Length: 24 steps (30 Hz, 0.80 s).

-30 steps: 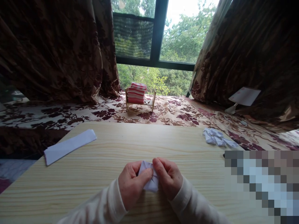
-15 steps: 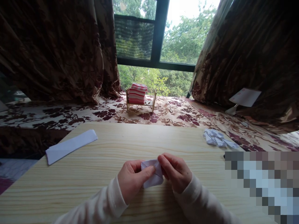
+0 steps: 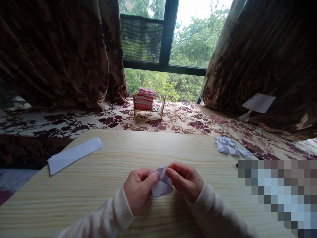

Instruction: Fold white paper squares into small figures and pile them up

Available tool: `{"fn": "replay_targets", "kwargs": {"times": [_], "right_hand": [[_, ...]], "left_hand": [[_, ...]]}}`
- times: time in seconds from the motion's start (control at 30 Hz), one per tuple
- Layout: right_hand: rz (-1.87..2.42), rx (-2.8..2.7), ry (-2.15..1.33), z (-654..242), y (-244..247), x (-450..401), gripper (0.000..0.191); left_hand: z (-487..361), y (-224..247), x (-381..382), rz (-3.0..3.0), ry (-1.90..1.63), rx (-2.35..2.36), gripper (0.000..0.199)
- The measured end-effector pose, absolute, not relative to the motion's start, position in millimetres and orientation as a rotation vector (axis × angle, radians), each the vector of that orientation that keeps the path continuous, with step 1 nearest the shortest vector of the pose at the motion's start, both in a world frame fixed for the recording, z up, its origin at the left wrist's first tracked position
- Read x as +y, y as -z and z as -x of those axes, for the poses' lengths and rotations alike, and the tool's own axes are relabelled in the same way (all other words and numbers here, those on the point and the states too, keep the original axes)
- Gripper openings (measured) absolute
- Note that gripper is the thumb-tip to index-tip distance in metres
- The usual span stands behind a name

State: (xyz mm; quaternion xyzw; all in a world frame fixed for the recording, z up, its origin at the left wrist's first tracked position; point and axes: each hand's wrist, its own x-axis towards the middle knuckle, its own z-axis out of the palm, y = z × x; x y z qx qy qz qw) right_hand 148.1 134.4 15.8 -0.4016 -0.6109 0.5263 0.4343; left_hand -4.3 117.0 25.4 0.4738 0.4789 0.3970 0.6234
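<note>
Left hand (image 3: 139, 190) and right hand (image 3: 187, 181) are close together, both pinching one small folded paper (image 3: 162, 190) between them over the wooden table (image 3: 119, 155), with a long white strip (image 3: 74, 156) lying ahead to the left of the hands and a pile of little folded shapes (image 3: 230, 147) ahead to their right.

Room in home, by look of it: floral curtains (image 3: 54, 56), window (image 3: 164, 36) onto trees, matching floral cloth (image 3: 109, 119), small lamp (image 3: 259, 101).
</note>
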Motion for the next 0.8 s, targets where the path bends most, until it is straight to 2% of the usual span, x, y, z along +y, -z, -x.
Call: {"fn": "replay_targets", "kwargs": {"times": [0.23,0.37,0.6,0.8], "right_hand": [[1.012,-1.759,-1.265,-150,-15,135,0.036],[1.08,-1.635,-1.185,-148,-19,133,0.043],[1.015,-1.656,-1.114,-157,-23,137,0.019],[0.978,-1.52,-1.292,-152,-10,138,0.024]], "left_hand": [[7,-20,117,-1.306,-0.773,1.047,0.034],[7,-20,119,-1.262,-0.828,1.089,0.032],[10,-22,126,-1.026,-1.016,1.146,0.034],[9,-19,126,-0.927,-1.07,1.104,0.033]]}}
